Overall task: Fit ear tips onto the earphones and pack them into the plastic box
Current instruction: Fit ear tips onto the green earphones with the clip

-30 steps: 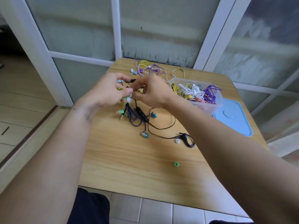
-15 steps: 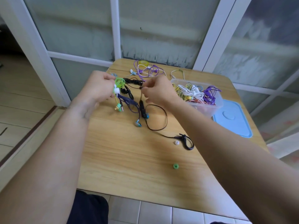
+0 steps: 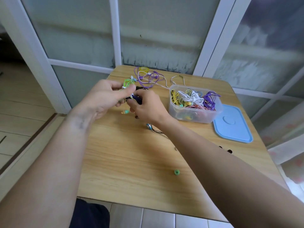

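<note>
Left hand (image 3: 105,97) pinching thin green earphone cord (image 3: 128,83), right hand (image 3: 148,107) gripping dark tangled earphone cable (image 3: 137,99), clear rectangular plastic box (image 3: 194,112) heaped with coiled earphones (image 3: 194,98), smooth blue lid (image 3: 232,124) beside, wood-grain table (image 3: 131,162).

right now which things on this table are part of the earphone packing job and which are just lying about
Job: left hand and right hand gripping tangled earphones; plastic box; blue lid; green ear tip; purple earphones.
Lying about: yellow tape roll.

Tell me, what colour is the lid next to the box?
Light blue lid, seen in the head view.
</note>
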Demonstrator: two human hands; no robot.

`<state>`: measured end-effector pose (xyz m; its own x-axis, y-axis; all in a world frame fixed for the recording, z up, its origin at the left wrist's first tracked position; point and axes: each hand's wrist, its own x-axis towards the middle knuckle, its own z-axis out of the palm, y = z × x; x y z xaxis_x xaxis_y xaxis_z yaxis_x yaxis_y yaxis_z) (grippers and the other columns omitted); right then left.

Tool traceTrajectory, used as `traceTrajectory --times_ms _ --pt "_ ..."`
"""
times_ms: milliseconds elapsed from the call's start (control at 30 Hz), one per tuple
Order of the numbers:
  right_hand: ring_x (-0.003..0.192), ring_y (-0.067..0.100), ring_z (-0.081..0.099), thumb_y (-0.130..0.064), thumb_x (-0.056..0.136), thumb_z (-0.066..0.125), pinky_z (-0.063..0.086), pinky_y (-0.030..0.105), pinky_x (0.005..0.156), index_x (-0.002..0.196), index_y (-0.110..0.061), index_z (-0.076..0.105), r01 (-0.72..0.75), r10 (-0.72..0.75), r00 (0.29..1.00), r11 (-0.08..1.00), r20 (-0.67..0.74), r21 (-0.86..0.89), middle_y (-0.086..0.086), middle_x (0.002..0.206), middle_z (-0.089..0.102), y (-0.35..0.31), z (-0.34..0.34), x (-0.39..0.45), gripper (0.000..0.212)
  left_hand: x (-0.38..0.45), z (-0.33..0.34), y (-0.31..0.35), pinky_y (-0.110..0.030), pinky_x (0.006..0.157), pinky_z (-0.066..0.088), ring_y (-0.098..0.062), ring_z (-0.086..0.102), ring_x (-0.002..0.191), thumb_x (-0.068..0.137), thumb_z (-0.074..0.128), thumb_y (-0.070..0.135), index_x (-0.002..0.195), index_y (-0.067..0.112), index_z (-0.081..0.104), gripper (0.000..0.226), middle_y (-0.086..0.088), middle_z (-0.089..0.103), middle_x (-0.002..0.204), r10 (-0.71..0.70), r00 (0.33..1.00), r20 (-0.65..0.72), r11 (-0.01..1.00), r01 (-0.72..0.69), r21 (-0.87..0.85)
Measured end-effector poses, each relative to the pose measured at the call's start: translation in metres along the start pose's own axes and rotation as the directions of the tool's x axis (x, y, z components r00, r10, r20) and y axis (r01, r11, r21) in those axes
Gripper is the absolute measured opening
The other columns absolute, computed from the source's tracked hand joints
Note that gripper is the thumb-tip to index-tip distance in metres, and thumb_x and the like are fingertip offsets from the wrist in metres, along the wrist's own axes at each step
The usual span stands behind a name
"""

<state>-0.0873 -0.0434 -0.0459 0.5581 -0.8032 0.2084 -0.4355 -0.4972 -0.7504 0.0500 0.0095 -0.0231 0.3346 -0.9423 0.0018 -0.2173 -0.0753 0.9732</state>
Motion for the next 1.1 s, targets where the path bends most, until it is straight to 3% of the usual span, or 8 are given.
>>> traceTrajectory --times_ms 100,233,400,533,633,767,933,1100 --pt "0.071 0.028 0.047 -0.018 0.096 0.057 0.027 0.034 0.058 0.091 -0.009 0.063 0.094 -0.079 0.993 0.98 0.087 -0.178 0.0 0.068 0.054 0.0 -0.006 0.001 0.012 0.002 -0.003 -0.007 -0.026 0.061 0.042 -0.014 0.048 0.059 0.084 0.075 0.024 0.089 0.009 0.071 0.016 -0.005 0.059 0.068 0.023 0.998 -0.065 0.984 -0.011 0.178" --pt "0.068 0.027 0.044 -0.024 0.097 0.057 0.026 0.033 0.059 0.087 -0.008 0.06 0.13 -0.09 0.984 0.953 0.153 -0.272 0.003 0.071 0.053 0.001 -0.011 0.006 0.019 0.003 0.001 -0.007 -0.028 0.061 0.045 -0.017 0.053 0.067 0.088 0.068 0.011 0.088 0.014 0.071 0.004 -0.007 0.063 0.085 -0.067 0.995 -0.079 0.998 0.065 -0.022" --pt "0.061 0.011 0.051 -0.036 0.096 0.063 0.043 0.025 0.059 0.112 -0.013 0.068 -0.083 0.051 0.979 0.984 0.197 0.157 0.002 0.08 0.065 0.0 -0.021 0.007 0.029 0.003 -0.004 -0.007 -0.032 0.07 0.055 -0.02 0.065 0.089 0.091 0.062 0.005 0.103 0.008 0.069 0.014 -0.008 0.069 0.103 -0.147 0.986 -0.083 0.971 0.127 -0.204" --pt "0.071 0.022 0.062 -0.017 0.096 0.062 0.052 0.043 0.071 0.106 -0.003 0.069 -0.249 0.156 0.954 0.887 0.254 0.39 0.009 0.08 0.066 0.0 -0.025 0.009 0.019 0.002 -0.003 -0.006 -0.03 0.073 0.06 -0.019 0.066 0.086 0.092 0.06 0.002 0.095 0.013 0.068 0.014 -0.004 0.07 0.095 -0.098 0.989 -0.107 0.96 0.065 -0.273" --pt "0.079 0.027 0.064 -0.003 0.089 0.058 0.056 0.051 0.084 0.093 0.003 0.069 -0.363 0.236 0.921 0.806 0.309 0.468 0.014 0.081 0.068 -0.001 -0.028 0.009 0.013 0.003 0.003 -0.006 -0.036 0.088 0.055 -0.018 0.064 0.092 0.092 0.06 0.001 0.094 0.018 0.067 0.018 0.002 0.07 0.094 -0.021 0.992 -0.126 0.959 -0.016 -0.282" --pt "0.073 0.022 0.065 -0.013 0.09 0.069 0.057 0.041 0.07 0.115 -0.001 0.066 -0.377 0.252 0.924 0.717 0.287 0.586 0.014 0.086 0.069 -0.002 -0.027 0.008 0.027 0.002 0.003 -0.009 -0.027 0.079 0.058 -0.006 0.067 0.078 0.091 0.061 0.001 0.096 0.02 0.066 0.02 0.012 0.074 0.081 0.096 0.992 -0.083 0.973 -0.111 -0.201" --pt "0.066 0.015 0.068 -0.005 0.087 0.074 0.057 0.03 0.066 0.115 -0.008 0.068 -0.232 0.191 0.973 0.816 0.133 0.529 0.008 0.083 0.072 0.009 -0.023 0.009 0.029 0.003 0.003 -0.011 -0.035 0.079 0.059 -0.014 0.07 0.079 0.087 0.066 0.001 0.098 0.017 0.068 0.019 0.004 0.075 0.088 0.097 0.993 -0.064 0.979 -0.107 -0.175" --pt "0.075 0.022 0.068 0.006 0.079 0.077 0.059 0.034 0.077 0.112 -0.004 0.067 -0.32 0.322 0.941 0.731 0.109 0.603 0.012 0.09 0.072 0.006 -0.02 0.011 0.035 0.006 0.011 -0.012 -0.044 0.092 0.053 -0.018 0.065 0.085 0.091 0.061 0.001 0.091 0.02 0.066 0.02 0.0 0.071 0.092 0.062 0.984 -0.165 0.979 -0.092 -0.179"
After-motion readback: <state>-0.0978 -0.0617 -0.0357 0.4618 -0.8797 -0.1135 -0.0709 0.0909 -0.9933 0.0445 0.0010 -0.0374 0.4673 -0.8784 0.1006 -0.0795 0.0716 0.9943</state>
